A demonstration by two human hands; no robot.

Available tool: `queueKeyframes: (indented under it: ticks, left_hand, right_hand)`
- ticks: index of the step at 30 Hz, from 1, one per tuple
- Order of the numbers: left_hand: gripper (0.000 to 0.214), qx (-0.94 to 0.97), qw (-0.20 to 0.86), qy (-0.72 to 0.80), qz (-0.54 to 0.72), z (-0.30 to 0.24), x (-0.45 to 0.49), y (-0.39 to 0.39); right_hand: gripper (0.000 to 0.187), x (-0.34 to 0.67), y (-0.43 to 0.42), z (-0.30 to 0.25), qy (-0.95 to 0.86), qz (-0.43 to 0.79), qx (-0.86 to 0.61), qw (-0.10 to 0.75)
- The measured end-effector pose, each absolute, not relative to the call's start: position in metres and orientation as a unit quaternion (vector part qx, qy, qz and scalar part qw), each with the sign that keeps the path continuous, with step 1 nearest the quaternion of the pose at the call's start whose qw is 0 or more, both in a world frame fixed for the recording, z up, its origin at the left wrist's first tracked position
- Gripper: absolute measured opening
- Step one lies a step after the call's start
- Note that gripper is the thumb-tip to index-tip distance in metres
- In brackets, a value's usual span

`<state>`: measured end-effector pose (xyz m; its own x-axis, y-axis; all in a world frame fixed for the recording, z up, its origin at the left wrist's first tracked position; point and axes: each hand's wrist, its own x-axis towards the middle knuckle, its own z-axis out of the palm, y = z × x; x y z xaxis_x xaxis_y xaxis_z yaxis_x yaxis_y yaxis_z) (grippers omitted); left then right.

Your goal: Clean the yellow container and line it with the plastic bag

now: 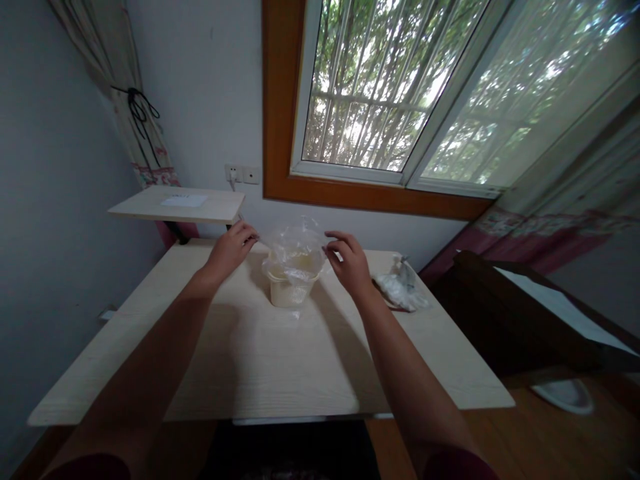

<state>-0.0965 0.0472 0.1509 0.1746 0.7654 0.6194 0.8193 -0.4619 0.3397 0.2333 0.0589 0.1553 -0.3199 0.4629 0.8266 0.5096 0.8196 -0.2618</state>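
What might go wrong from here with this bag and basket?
The plastic bag sits loosely in the basket, with the left hand and right hand at its edges. An uneven tug might tip the basket or pull the bag out. The right hand is also near the white bundle and might knock it.

Dim indoor light, glare from the window (373, 87), bowed wide-angle edges.

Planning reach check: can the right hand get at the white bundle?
Probably yes. The right hand is close beside the white bundle, with nothing visible between them. The basket sits on the hand's other side, away from that path.
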Motion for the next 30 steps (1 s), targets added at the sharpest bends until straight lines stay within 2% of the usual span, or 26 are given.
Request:
queueKeyframes:
  ticks: [4,10,15,18,22,25,27,28,30]
  left_hand:
    - [0.015,-0.758,0.046,-0.520,-0.392,0.152,-0.094,0.043]
    - [0.016,-0.748,0.058,-0.511,-0.419,0.152,-0.087,0.044]
    - [0.026,-0.763,0.045,-0.474,-0.438,0.144,-0.083,0.046]
    - [0.035,-0.775,-0.001,-0.433,-0.461,0.150,-0.086,0.042]
    - [0.033,-0.774,-0.108,-0.391,-0.487,0.173,-0.085,0.032]
    - [0.055,-0.784,-0.138,-0.409,-0.445,0.192,-0.074,0.025]
    - [0.069,-0.799,-0.110,-0.439,-0.396,0.200,-0.063,0.023]
    - [0.067,-0.807,-0.086,-0.450,-0.373,0.202,-0.058,0.022]
    - [0.045,-0.822,-0.035,-0.456,-0.338,0.202,-0.051,0.023]
  right_hand:
    - [0.013,0.230,0.044,0.159,-0.833,-0.030,-0.275,0.479]
    - [0.028,0.231,0.031,0.164,-0.865,-0.052,-0.246,0.435]
    - [0.019,0.231,0.035,0.164,-0.868,-0.075,-0.249,0.423]
    - [0.010,0.231,0.041,0.159,-0.873,-0.101,-0.266,0.395]
    - [0.008,0.230,0.047,0.151,-0.874,-0.136,-0.290,0.366]
    - [0.010,0.228,0.049,0.148,-0.873,-0.173,-0.303,0.340]
    - [0.013,0.226,0.050,0.149,-0.872,-0.191,-0.312,0.327]
    - [0.015,0.225,0.050,0.150,-0.870,-0.194,-0.317,0.325]
    - [0.015,0.225,0.051,0.150,-0.864,-0.188,-0.325,0.335]
